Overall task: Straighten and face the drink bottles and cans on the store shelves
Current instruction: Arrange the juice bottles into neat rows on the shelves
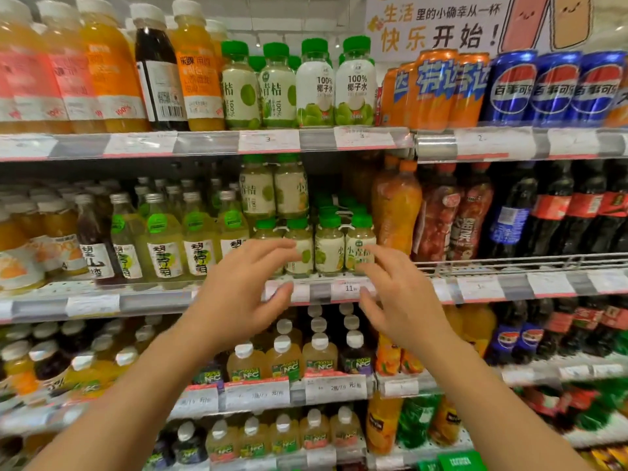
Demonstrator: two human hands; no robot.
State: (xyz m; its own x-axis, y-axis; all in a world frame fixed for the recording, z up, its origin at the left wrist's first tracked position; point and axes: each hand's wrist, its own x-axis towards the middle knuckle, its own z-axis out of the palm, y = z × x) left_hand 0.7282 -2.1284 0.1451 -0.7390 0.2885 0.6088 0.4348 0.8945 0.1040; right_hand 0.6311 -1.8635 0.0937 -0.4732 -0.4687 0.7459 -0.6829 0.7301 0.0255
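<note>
Both hands reach toward small green-capped bottles [329, 248] at the middle shelf [319, 292] front — left hand [238, 294] and right hand [401, 300] spread wide, each grip empty. Some labels face sideways — straightening looks unfinished.

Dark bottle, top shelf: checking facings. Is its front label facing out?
No. The dark bottle shows its barcode and small print toward the aisle, unlike its neighbours.

A cartoon poster [475, 23] with orange and black Chinese lettering hangs at the top right. Below it and to its left, white price tags [363, 137] with red lower edges sit in the grey shelf-edge strip [316, 139]; 2 show a "3".
</note>
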